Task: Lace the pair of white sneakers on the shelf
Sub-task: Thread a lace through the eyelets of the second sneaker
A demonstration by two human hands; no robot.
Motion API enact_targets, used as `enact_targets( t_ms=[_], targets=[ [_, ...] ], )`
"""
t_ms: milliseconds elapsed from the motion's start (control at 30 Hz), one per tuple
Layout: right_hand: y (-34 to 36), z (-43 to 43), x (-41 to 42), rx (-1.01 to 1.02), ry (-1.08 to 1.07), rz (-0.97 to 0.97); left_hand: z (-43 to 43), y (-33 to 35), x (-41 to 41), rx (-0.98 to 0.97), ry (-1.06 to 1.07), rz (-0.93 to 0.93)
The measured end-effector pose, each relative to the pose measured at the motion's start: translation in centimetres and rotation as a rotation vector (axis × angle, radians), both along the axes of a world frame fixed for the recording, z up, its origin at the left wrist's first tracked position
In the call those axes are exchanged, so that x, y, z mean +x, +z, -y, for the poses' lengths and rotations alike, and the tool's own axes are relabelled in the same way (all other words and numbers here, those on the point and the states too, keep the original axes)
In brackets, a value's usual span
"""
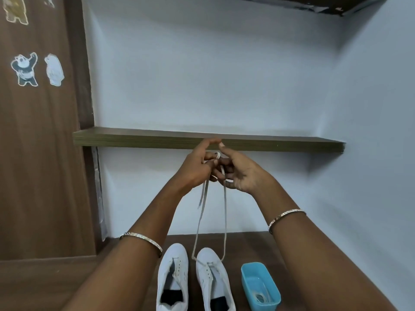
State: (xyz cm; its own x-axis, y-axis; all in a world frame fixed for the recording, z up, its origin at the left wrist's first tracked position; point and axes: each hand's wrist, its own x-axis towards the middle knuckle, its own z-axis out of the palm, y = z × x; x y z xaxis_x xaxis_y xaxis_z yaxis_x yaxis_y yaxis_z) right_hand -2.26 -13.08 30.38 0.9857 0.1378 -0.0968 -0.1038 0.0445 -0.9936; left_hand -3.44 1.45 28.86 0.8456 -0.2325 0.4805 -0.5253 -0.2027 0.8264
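Note:
Two white sneakers stand side by side on the lower brown shelf [251, 243], toes pointing to the wall. The left sneaker [172, 277] has no lace in its eyelets. The right sneaker [213, 279] has a white lace [225, 212] threaded through its front eyelets, with both ends drawn up high above it. My left hand [197, 167] pinches one end of the lace. My right hand [238, 171] holds the other end, fingers curled round it. Both hands meet in front of the upper shelf's edge.
A blue plastic box [260, 286] with another white lace coiled inside stands right of the sneakers. An upper wooden shelf [280, 144] juts from the pale wall at hand height. A brown door with bear stickers [24, 69] is on the left.

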Motion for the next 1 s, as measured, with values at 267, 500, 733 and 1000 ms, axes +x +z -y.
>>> enact_targets(
  t_ms=[267, 500, 733, 1000],
  targets=[
    [0.4, -0.8, 0.2, 0.375, -0.03, -0.022, -1.0, -2.8, -0.8, 0.058, -0.025, -0.052],
    [-0.5, -1.2, 0.1, 0.279, -0.04, 0.12, -0.7, -6.1, -0.5, 0.072, -0.029, -0.186],
    [-2.2, -0.3, -1.5, -0.092, 0.084, 0.42, -3.3, -4.4, 0.1, -0.42, -0.149, -0.503],
    [-5.8, 0.3, -1.9, -0.35, 0.236, 0.473, -2.9, -0.9, 1.5, -0.68, -0.019, -0.545]
  ],
)
